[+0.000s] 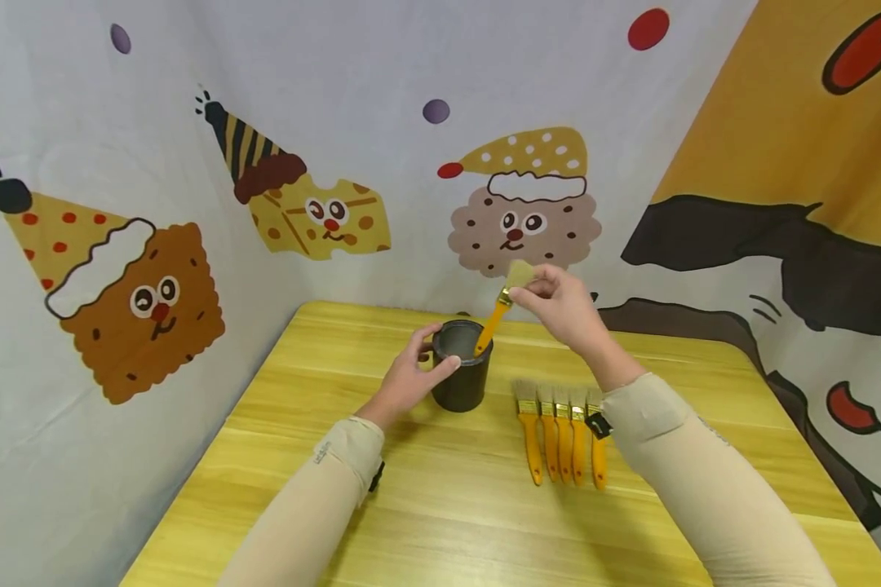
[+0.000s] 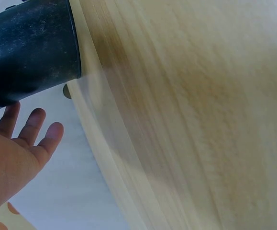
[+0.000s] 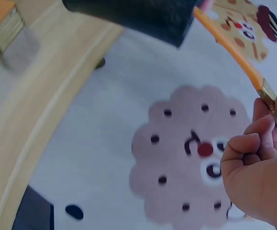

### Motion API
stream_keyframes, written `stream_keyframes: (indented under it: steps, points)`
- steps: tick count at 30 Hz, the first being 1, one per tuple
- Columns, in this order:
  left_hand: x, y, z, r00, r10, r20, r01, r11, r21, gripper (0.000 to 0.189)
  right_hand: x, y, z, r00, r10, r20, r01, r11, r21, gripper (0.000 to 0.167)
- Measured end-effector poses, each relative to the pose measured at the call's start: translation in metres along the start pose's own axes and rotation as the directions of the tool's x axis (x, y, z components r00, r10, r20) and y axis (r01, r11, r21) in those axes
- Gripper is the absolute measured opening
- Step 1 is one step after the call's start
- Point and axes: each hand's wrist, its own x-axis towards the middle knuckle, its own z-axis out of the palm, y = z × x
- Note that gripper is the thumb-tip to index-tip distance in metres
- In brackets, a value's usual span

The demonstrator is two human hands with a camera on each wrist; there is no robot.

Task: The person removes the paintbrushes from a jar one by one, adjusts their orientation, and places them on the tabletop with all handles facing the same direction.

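A black round pot (image 1: 460, 388) stands upright on the table, left of a row of paintbrushes. My left hand (image 1: 409, 377) holds it from the left, thumb at the near rim and index finger at the far side; the other fingers fan out below in the left wrist view. Between thumb and fingers, my right hand (image 1: 562, 308) pinches a paintbrush (image 1: 493, 324) near its metal band. The bristles point up, and the orange handle slants down with its end inside the pot's mouth. The right wrist view also shows this orange handle (image 3: 231, 45) reaching the pot.
Several orange-handled paintbrushes (image 1: 546, 436) lie side by side on the wooden table (image 1: 440, 505), bristles away from me, close under my right forearm. A cloth wall with cartoon prints (image 1: 382, 65) rises along the table's back and left edges.
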Motion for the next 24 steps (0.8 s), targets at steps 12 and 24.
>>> stream_keyframes:
  steps: [12,24]
  points:
    - [0.0,-0.003,0.001,1.0,0.016,-0.011,-0.016,1.0,0.018,0.072,-0.06,0.088,-0.086,0.975,0.222,0.008,-0.22,0.968,-0.123,0.055]
    - [0.0,-0.002,0.001,1.0,0.012,-0.016,-0.012,1.0,0.009,0.07,-0.096,0.178,-0.109,0.901,0.38,0.211,-0.312,0.903,-0.294,0.065]
